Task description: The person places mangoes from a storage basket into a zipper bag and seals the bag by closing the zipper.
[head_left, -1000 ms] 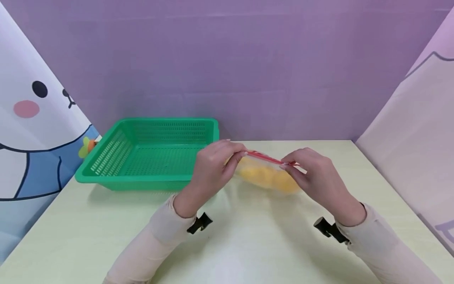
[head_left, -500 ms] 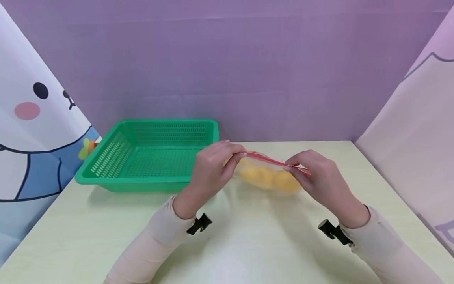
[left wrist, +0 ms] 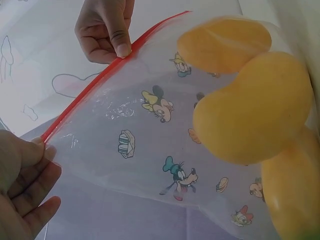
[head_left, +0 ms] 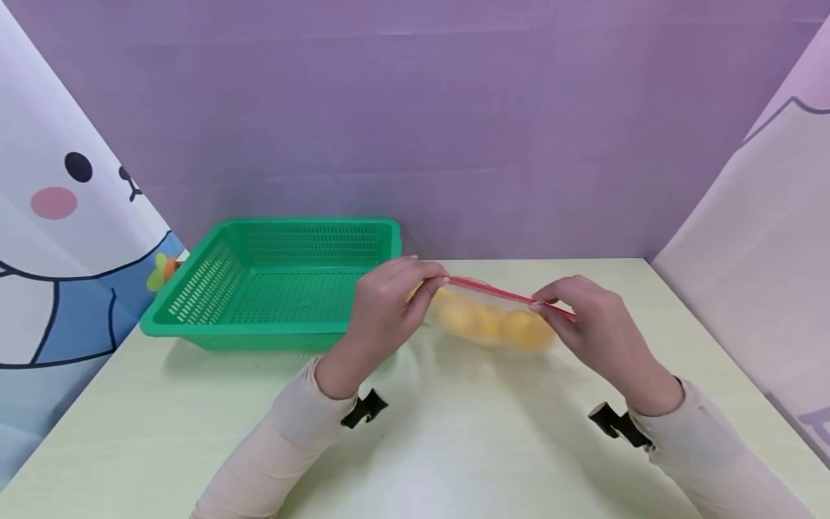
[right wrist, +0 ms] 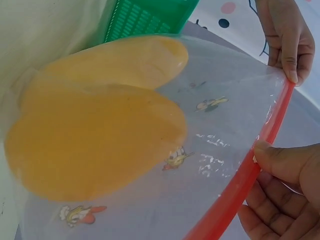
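Observation:
A clear zip-lock bag (left wrist: 105, 140) printed with small cartoon figures hangs between both hands by its red zip strip (head_left: 493, 290). Several yellow mangoes (left wrist: 255, 110) fill its lower part. My left hand (head_left: 389, 303) pinches the strip's left end between thumb and forefinger. Farther along, the right hand (head_left: 593, 328) pinches the same strip, and a short red end sticks out past its fingers. In the right wrist view, the right thumb (right wrist: 280, 160) presses on the strip, with the other fingers behind it.
A green plastic basket (head_left: 259, 328) with slotted walls stands on the pale table (head_left: 454, 447), left of the bag and partly behind the left hand. A purple cloth backdrop (head_left: 415, 130) closes off the back. Printed cloth panels (head_left: 765, 238) flank both sides.
My right hand has slid to the right along the red strip, leaving a longer stretch between the hands. The left hand stays at its end. The basket has not moved.

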`<action>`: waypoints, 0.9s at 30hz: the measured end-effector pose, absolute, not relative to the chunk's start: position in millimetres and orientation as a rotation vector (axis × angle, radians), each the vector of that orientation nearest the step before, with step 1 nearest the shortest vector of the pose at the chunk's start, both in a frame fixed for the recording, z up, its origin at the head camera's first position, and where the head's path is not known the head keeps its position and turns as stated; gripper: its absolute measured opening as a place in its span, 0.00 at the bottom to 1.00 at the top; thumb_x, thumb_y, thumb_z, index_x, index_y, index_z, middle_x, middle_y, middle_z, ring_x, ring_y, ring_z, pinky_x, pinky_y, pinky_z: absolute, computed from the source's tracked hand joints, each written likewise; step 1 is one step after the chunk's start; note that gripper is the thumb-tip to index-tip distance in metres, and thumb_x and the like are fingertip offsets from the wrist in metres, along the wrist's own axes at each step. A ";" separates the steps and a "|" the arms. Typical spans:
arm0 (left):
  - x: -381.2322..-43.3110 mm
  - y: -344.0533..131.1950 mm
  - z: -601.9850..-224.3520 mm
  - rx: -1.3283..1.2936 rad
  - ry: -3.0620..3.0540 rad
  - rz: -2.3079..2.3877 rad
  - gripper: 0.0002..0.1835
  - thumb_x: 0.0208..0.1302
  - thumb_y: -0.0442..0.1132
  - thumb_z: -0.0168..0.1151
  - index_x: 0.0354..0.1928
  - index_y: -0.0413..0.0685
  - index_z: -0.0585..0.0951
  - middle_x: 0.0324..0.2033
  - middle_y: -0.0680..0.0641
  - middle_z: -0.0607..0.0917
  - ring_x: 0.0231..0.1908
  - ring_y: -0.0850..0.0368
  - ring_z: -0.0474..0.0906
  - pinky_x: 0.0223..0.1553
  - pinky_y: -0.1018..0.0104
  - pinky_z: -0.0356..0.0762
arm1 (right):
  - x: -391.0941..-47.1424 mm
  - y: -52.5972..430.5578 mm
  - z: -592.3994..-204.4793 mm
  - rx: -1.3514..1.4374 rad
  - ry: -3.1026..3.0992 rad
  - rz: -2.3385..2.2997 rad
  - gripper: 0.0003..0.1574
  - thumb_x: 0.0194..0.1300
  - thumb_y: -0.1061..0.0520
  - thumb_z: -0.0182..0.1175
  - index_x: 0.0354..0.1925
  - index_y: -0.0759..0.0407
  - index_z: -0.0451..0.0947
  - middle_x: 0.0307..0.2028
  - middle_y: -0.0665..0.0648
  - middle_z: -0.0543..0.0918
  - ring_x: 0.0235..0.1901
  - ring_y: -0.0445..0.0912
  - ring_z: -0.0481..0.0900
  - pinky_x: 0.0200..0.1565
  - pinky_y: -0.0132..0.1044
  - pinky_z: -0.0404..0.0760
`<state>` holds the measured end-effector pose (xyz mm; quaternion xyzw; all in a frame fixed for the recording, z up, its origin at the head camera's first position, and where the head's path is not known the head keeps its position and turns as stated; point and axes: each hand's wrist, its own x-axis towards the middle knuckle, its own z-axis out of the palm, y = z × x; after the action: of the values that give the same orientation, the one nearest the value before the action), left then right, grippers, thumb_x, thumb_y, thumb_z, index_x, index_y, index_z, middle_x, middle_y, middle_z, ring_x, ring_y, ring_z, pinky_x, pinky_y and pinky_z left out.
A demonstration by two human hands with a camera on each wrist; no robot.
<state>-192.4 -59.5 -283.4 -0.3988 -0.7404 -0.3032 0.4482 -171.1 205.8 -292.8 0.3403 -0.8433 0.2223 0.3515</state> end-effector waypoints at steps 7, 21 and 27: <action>-193.8 -60.6 -284.9 -0.991 -1.824 -0.750 0.03 0.55 0.33 0.67 0.32 0.42 0.84 0.27 0.49 0.86 0.29 0.56 0.81 0.45 0.62 0.79 | -173.0 211.7 -297.6 0.839 -2.198 0.566 0.17 0.42 0.72 0.72 0.31 0.58 0.81 0.29 0.48 0.83 0.30 0.40 0.78 0.33 0.25 0.72; -195.2 -59.0 -285.3 -0.998 -1.855 -0.767 0.04 0.56 0.33 0.67 0.33 0.41 0.84 0.29 0.48 0.86 0.32 0.56 0.82 0.39 0.66 0.80 | -172.4 222.5 -300.7 0.802 -2.218 0.538 0.18 0.40 0.71 0.73 0.31 0.57 0.81 0.29 0.48 0.83 0.29 0.41 0.78 0.33 0.26 0.72; -196.1 -62.0 -285.3 -1.006 -1.871 -0.813 0.03 0.56 0.32 0.67 0.33 0.41 0.84 0.28 0.48 0.86 0.30 0.57 0.81 0.34 0.67 0.79 | -175.0 226.0 -298.9 0.822 -2.216 0.539 0.18 0.41 0.71 0.73 0.32 0.56 0.82 0.29 0.47 0.83 0.29 0.40 0.77 0.32 0.27 0.73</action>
<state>-196.1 -62.0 -285.3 -0.4014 -0.7466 -0.3242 0.4199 -175.0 226.0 -298.9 0.3173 -0.8559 0.2082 0.3512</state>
